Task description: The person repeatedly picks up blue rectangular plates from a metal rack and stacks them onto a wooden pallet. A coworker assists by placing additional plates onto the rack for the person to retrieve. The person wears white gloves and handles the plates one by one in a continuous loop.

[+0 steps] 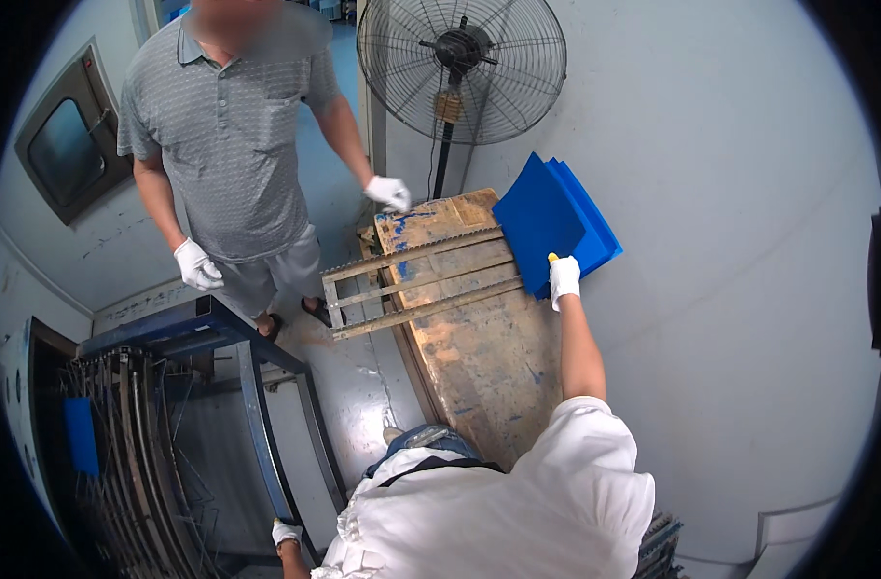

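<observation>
Biggest thing around is the dark metal rack (260, 425) on the left, then the worn wooden desk (479, 372), with a ladder-like metal frame (431, 308) laid across it, one end poking out past the edge. The blue sheets (542, 227) are over by the wall, fanned out over the frame's other end. My guess is they're light, thin plastic: stiff enough to keep a shape, but bendy across the width, and probably slick enough to slide on each other. I'd pinch near the middle of an edge, thumb on top, and square the stack up so none slip. The right hand (564, 275) is already clamped on the near edge, though I can't tell if it's got every sheet. Left hand (286, 531) is at the rack's post; can't tell if it's actually gripping.
</observation>
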Motion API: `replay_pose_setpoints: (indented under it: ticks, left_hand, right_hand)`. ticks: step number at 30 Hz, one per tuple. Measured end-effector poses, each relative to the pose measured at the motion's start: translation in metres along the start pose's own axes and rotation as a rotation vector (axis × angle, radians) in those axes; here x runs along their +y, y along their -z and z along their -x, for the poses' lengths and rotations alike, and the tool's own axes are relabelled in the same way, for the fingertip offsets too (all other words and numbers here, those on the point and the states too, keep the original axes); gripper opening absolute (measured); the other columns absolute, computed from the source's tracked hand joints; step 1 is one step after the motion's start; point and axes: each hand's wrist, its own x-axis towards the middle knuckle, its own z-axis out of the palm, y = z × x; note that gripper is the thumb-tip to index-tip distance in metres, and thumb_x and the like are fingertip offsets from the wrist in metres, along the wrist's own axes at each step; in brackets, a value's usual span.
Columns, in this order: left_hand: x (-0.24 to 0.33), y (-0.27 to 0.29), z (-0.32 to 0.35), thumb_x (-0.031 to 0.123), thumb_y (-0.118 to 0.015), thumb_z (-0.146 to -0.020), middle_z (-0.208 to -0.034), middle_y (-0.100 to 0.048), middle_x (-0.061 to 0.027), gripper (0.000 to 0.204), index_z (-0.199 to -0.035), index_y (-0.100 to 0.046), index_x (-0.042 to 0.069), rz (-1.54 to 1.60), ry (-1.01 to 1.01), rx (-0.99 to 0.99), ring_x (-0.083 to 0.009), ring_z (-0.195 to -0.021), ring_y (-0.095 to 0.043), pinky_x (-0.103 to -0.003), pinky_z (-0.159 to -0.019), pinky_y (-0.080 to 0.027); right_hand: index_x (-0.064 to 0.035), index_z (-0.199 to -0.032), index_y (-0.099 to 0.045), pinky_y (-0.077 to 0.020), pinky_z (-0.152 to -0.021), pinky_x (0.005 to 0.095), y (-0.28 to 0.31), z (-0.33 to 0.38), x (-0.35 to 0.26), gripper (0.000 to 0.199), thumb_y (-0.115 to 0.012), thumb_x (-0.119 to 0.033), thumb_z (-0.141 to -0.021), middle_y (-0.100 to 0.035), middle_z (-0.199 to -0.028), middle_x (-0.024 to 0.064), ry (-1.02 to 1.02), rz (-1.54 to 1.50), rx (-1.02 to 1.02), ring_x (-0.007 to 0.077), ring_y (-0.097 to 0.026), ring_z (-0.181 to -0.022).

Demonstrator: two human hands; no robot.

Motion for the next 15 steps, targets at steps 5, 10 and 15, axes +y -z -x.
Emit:
replay_pose_setpoints:
  ticks: [5, 10, 15]
  left_hand:
    - [0.012, -0.003, 0.006, 0.029, -0.069, -0.061, -0.109, -0.052, -0.0117, 0.066, -0.117, -0.041, 0.006, 0.049, 0.028, -0.004, -0.0255, -0.098, -0.052, -0.028, -0.081, -0.043]
    - [0.022, -0.023, 0.006, 0.029, -0.074, -0.054, -0.109, -0.051, -0.0142, 0.077, -0.118, -0.039, 0.004, 0.010, 0.019, 0.049, -0.0265, -0.100, -0.051, -0.029, -0.083, -0.043]
    - [0.049, -0.027, 0.027, 0.030, -0.075, -0.053, -0.109, -0.051, -0.0141, 0.081, -0.119, -0.037, 0.004, -0.001, 0.072, 0.021, -0.0258, -0.100, -0.051, -0.029, -0.083, -0.043]
  right_hand:
    - [-0.0052, -0.080, -0.050, -0.0416, -0.041, 0.0288, 0.009, -0.030, 0.015, 0.007, -0.053, -0.012, -0.079, -0.051, -0.064, 0.0049, -0.115, 0.026, -0.081, 0.0152, -0.048, -0.048]
    - [-0.0048, -0.087, -0.050, -0.0436, -0.042, 0.0277, 0.016, -0.072, 0.045, 0.011, -0.053, -0.012, -0.079, -0.053, -0.070, 0.0063, -0.129, 0.032, -0.115, 0.0151, -0.050, -0.052]
    - [-0.0070, -0.080, -0.049, -0.0400, -0.042, 0.0276, 0.012, -0.098, 0.043, 0.004, -0.047, -0.008, -0.077, -0.045, -0.059, 0.0028, -0.098, -0.015, -0.087, 0.0131, -0.044, -0.048]
